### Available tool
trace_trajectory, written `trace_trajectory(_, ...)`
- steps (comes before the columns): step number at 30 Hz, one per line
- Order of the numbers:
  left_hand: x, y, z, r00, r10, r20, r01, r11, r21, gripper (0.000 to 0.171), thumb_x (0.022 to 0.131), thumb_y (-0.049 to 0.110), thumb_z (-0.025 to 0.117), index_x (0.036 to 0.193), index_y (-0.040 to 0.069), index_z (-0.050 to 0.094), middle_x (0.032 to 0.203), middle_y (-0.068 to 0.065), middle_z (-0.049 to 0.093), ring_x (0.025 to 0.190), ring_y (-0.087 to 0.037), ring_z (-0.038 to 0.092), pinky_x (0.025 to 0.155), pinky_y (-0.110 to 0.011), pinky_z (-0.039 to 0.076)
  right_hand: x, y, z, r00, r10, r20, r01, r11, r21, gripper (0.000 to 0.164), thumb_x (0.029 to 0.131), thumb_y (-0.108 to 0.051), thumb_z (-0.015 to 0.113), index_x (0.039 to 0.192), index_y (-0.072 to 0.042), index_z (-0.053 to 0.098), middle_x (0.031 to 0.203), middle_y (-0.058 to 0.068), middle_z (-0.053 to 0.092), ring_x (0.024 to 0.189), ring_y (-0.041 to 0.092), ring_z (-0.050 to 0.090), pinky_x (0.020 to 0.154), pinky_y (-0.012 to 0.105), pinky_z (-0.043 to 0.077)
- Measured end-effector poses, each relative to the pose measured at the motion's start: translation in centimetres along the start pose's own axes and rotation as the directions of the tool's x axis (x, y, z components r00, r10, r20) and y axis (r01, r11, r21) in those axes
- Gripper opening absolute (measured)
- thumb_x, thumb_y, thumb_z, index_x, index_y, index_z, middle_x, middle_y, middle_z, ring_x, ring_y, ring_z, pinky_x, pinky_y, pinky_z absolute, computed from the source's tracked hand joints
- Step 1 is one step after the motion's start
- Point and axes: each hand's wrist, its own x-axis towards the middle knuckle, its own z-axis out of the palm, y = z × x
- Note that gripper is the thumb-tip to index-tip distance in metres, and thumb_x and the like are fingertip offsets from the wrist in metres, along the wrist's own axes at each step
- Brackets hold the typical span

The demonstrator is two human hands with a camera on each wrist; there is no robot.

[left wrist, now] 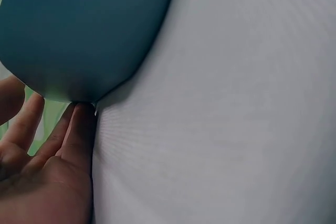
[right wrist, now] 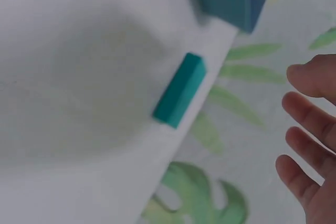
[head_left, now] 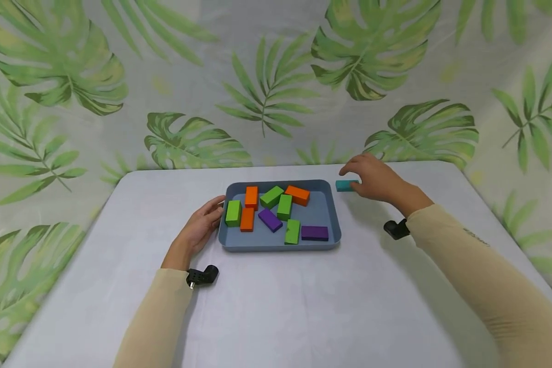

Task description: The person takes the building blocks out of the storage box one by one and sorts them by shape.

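Note:
A blue-grey tray (head_left: 280, 248) holds green, orange and purple blocks. Against its left wall rest the fingertips of my left hand (head_left: 201, 227); the left wrist view shows these fingers fairly straight along the tray's side (left wrist: 89, 35). Just beyond the tray's right rear corner, a teal block (head_left: 343, 185) lies alone on the table. My right hand (head_left: 374, 179) hovers beside and over it in the head view. The right wrist view has the thumb and fingers (right wrist: 310, 111) spread, apart from the teal block (right wrist: 178, 90) and holding nothing.
Inside the tray are several green blocks (head_left: 284, 207), three orange blocks (head_left: 247, 220) and two purple blocks (head_left: 315, 233). A white cloth covers the table (head_left: 276, 306). Behind its far edge hangs a leaf-print curtain (head_left: 276, 143).

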Motion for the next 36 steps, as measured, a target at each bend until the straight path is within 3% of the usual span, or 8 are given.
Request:
trace_trajectory(6,-0.1,-0.2,-0.1,1.0,0.003,-0.003,-0.003,1.0,0.016,0.057,0.104,0.012,0.047,0.157,0.02,0.029,0.167,-0.01,0.019,0.154,-0.025,0.021,0.128,-0.042,0.017,-0.2,-3.6,-0.5,0.99,-0.141,-0.013,0.14,0.988,-0.061,0.028,0.087,-0.005,0.07,0.114,-0.006,0.071,0.118,0.015,0.068,0.12,0.039,0.054,0.104,0.055,0.047)
trace_trajectory(12,-0.1,0.2,-0.1,1.0,0.006,0.016,-0.006,1.0,-0.012,0.059,0.102,0.01,0.051,0.157,0.019,0.03,0.167,-0.009,0.021,0.154,-0.025,0.023,0.128,-0.043,0.017,-0.6,-6.7,0.0,0.971,-0.232,0.058,0.233,0.972,-0.03,0.031,0.086,-0.002,0.07,0.116,-0.009,0.071,0.116,0.011,0.069,0.111,0.03,0.06,0.095,0.045,0.054)
trace_trajectory(16,0.0,0.2,0.1,0.999,0.015,0.035,-0.014,0.999,-0.029,0.06,0.102,0.008,0.051,0.157,0.017,0.029,0.166,-0.011,0.022,0.152,-0.027,0.025,0.128,-0.043,0.018,-1.2,-7.6,1.0,0.962,-0.239,0.131,0.237,0.971,0.029,0.032,0.087,0.0,0.069,0.117,-0.01,0.07,0.116,0.008,0.068,0.109,0.027,0.063,0.091,0.042,0.057)
trace_trajectory(23,0.2,0.0,0.2,1.0,0.008,0.027,-0.007,1.0,-0.026,0.059,0.102,0.008,0.05,0.157,0.018,0.03,0.166,-0.01,0.023,0.153,-0.026,0.025,0.128,-0.042,0.019,-1.8,-8.2,3.2,0.946,-0.212,0.245,0.201,0.977,0.072,0.03,0.09,-0.002,0.066,0.12,-0.007,0.07,0.12,0.009,0.069,0.111,0.026,0.065,0.096,0.042,0.056)
trace_trajectory(31,0.0,0.0,-0.1,1.0,0.005,0.018,-0.005,1.0,-0.02,0.059,0.103,0.008,0.048,0.158,0.018,0.029,0.167,-0.01,0.02,0.153,-0.025,0.023,0.128,-0.042,0.018,-1.4,-9.1,5.2,0.933,-0.17,0.317,0.186,0.982,-0.02,0.037,0.088,-0.018,0.073,0.124,-0.011,0.068,0.121,0.008,0.069,0.109,0.023,0.065,0.096,0.041,0.057)
trace_trajectory(36,-0.1,-0.1,-0.1,1.0,0.002,0.013,-0.002,1.0,-0.006,0.06,0.103,0.009,0.049,0.158,0.018,0.028,0.167,-0.01,0.019,0.154,-0.026,0.023,0.128,-0.042,0.018,-1.0,-9.5,5.6,0.929,-0.157,0.336,0.168,0.986,-0.004,0.038,0.088,-0.012,0.073,0.124,-0.01,0.066,0.122,0.008,0.069,0.109,0.022,0.064,0.099,0.042,0.055)
